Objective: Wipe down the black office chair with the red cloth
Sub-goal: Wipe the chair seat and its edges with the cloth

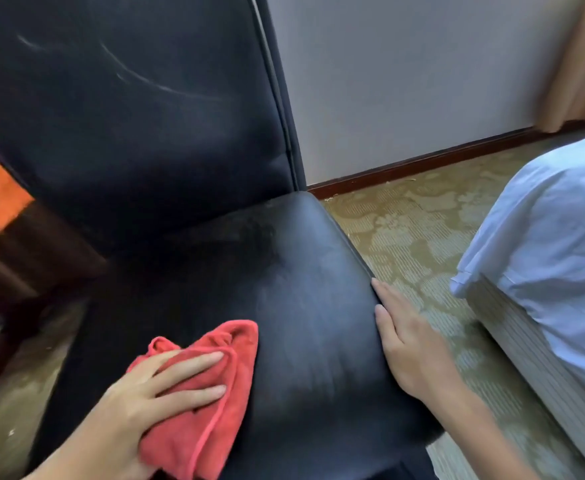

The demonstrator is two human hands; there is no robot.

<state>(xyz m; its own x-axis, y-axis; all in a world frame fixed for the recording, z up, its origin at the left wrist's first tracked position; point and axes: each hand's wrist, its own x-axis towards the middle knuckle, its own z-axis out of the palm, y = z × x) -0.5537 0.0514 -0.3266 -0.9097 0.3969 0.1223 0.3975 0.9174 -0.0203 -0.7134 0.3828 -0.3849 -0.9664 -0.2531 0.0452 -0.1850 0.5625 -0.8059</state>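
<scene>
- Black leather-look office chair: fills centre & upper left of frame; backrest upright w/ pale scuff streaks, seat dull and smeary toward its mid/back.
- Red cloth: bunched, lower left-centre of frame, lying on front-left part of seat.
- Left hand: flat on top of cloth, fingers straight & spread, pressing it to seat, prob. to keep full cloth contact for a wipe stroke.
- Right hand: lower right of centre, fingers extended, resting along seat's right edge; holds nothing, likely bracing chair so it doesn't shift or swivel.
- White bedding: right edge of frame, near chair, apart from it.
- Patterned carpet, wall w/ dark skirting, tan curtain upper right.
- Wood furniture: left edge, behind chair.
- Judgement: seat wipe under way; backrest streaks suggest it is not yet done.
</scene>
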